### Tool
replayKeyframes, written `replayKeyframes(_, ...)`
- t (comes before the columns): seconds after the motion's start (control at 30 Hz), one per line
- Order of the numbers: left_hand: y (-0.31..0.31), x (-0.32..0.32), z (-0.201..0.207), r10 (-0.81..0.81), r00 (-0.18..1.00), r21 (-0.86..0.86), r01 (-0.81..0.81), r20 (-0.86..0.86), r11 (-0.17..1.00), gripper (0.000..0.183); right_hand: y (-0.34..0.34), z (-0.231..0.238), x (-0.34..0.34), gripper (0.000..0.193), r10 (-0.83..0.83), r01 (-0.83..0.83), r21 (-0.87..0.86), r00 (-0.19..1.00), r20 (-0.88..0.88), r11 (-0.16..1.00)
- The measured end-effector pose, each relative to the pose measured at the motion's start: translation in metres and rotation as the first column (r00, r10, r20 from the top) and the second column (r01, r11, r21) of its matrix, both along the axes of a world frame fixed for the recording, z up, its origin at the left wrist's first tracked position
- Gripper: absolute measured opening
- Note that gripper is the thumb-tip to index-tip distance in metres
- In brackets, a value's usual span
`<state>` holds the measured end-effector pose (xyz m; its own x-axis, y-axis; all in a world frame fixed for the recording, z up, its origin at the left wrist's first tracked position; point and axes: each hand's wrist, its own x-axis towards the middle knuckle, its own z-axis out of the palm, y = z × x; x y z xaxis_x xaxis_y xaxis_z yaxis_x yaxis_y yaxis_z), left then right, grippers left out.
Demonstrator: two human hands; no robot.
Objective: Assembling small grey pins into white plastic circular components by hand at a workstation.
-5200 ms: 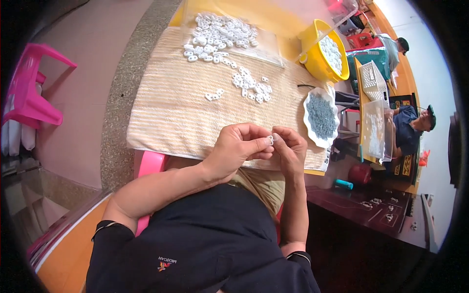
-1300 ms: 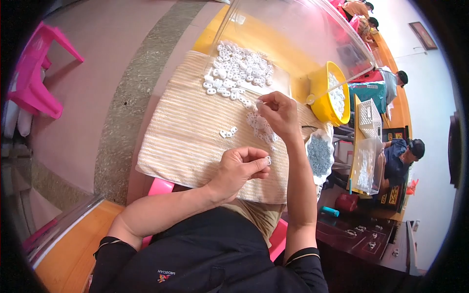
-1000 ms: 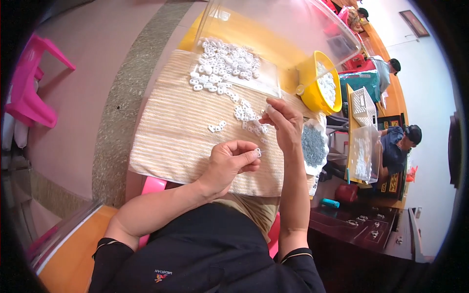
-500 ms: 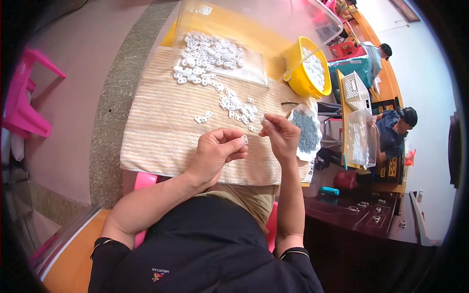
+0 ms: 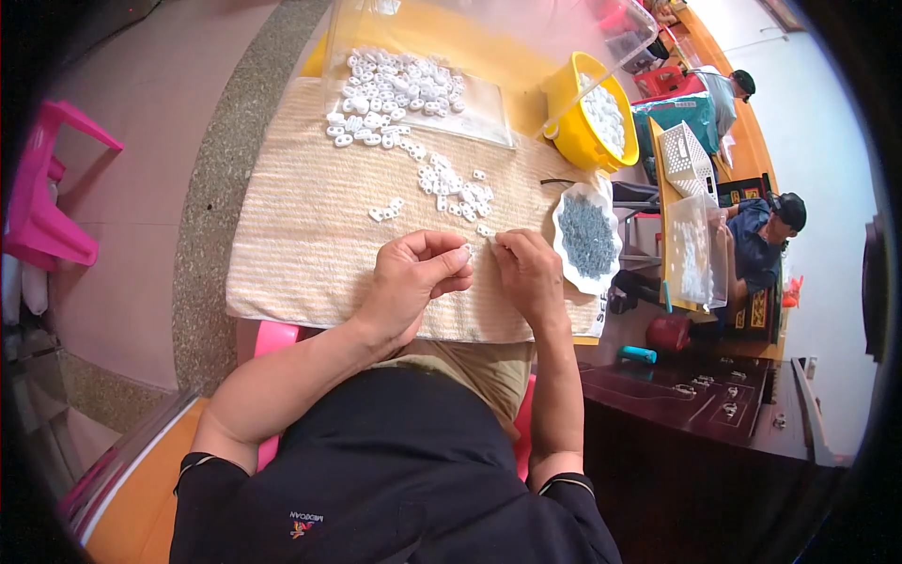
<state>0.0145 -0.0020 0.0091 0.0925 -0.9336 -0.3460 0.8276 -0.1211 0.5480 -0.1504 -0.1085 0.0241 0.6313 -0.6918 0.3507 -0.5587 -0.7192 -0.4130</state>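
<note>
My left hand [image 5: 423, 274] is closed, with a small white plastic piece [image 5: 468, 248] pinched between thumb and forefinger. On its right, my right hand [image 5: 529, 273] has come down close to the towel, fingers bent together. Its fingertips are right beside a loose white two-hole piece [image 5: 483, 230]; whether they grip anything cannot be made out. Beyond the hands lies a loose cluster of such white pieces [image 5: 456, 191], with a few more pieces [image 5: 386, 210] to its left. Beside the right hand sits a white scalloped dish [image 5: 603, 284] holding many small grey bits, too small to name.
A striped towel [image 5: 310, 226] covers the table. A larger heap of white pieces [image 5: 404, 85] lies at the mouth of a clear plastic bin [image 5: 498, 38]. Right of it stands a yellow bucket [image 5: 564, 99] of white parts. Two people work farther right; a pink stool [image 5: 47, 207] is at left.
My right hand has lowered and shifted slightly left, its fingertips going from raised to beside the loose piece. The left hand keeps its pinch. The whole view has shifted slightly.
</note>
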Motion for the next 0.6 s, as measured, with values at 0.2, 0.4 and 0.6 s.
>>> replayKeyframes(0.2, 0.000, -0.002, 0.000, -0.004, 1.000, 0.012, 0.004, 0.008, 1.000, 0.011, -0.002, 0.003, -0.004, 0.015, 0.022, -0.019, 0.018, 0.988, -0.151, 1.000)
replayKeyframes(0.4, -0.001, -0.002, -0.003, -0.008, 1.000, 0.020, 0.008, 0.008, 1.000, 0.012, -0.002, 0.002, -0.012, 0.028, 0.043, -0.047, 0.305, 0.999, 0.021, 0.951)
replayKeyframes(0.6, -0.001, -0.004, -0.005, -0.027, 1.000, 0.047, 0.027, 0.003, 0.999, 0.013, 0.003, -0.011, -0.016, 0.023, -0.130, -0.149, 0.741, 0.944, 0.304, 0.655)
